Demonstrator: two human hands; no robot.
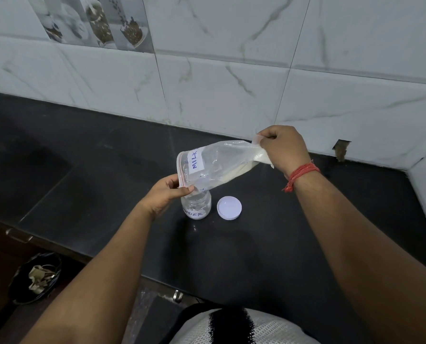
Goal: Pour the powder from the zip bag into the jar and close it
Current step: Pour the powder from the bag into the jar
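A clear zip bag (217,163) with a white "MILK" label lies tilted above the black counter (107,184), its open mouth down over the small clear jar (196,206). White powder sits in the bag's raised bottom end and a little in the jar. My left hand (166,193) pinches the bag's mouth edge just above the jar's opening. My right hand (282,147) grips the bag's bottom end, held higher and to the right. The jar's white lid (229,208) lies flat on the counter right of the jar.
A marble-tiled wall (231,70) runs behind the counter and turns a corner at the right. A black bin (37,278) with scraps stands on the floor at lower left. A drawer knob (177,295) shows below the counter's front edge.
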